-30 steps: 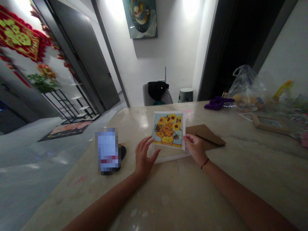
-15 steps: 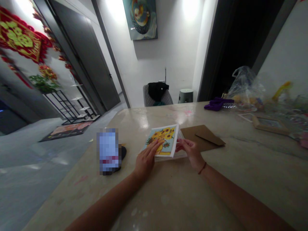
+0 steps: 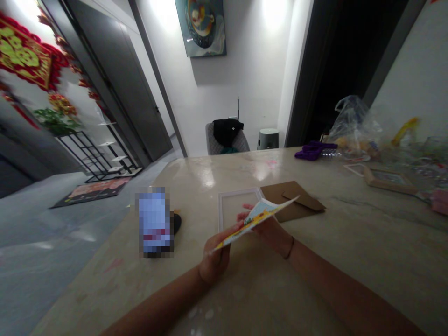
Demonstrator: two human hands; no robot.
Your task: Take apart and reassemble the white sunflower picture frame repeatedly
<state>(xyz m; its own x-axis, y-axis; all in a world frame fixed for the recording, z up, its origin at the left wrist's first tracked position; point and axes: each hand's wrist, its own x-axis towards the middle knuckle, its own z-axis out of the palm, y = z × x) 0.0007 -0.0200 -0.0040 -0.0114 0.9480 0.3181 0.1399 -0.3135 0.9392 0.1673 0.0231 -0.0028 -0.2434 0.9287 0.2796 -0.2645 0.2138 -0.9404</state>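
The sunflower picture sheet (image 3: 257, 221) is raised and tilted above the table, its printed side facing up and away. My left hand (image 3: 217, 254) grips its lower left edge. Behind and beneath the sheet is my right hand (image 3: 268, 233), partly covered by it; some fingertips show past the left side, and whether they touch the sheet is unclear. A clear, thin-rimmed rectangular frame (image 3: 220, 205) lies flat on the table beyond my hands. To its right rests a brown envelope (image 3: 292, 198) with a pointed flap.
A phone with a blurred screen (image 3: 154, 221) stands at the left, a dark round object behind it. On the right are a wooden frame (image 3: 390, 181), a purple item (image 3: 313, 150) and a plastic bag (image 3: 355, 126). A chair (image 3: 227, 135) stands beyond the table.
The picture sheet has been lifted off the clear frame and tilted up, with my left hand now gripping its edge. My right hand has moved behind it.
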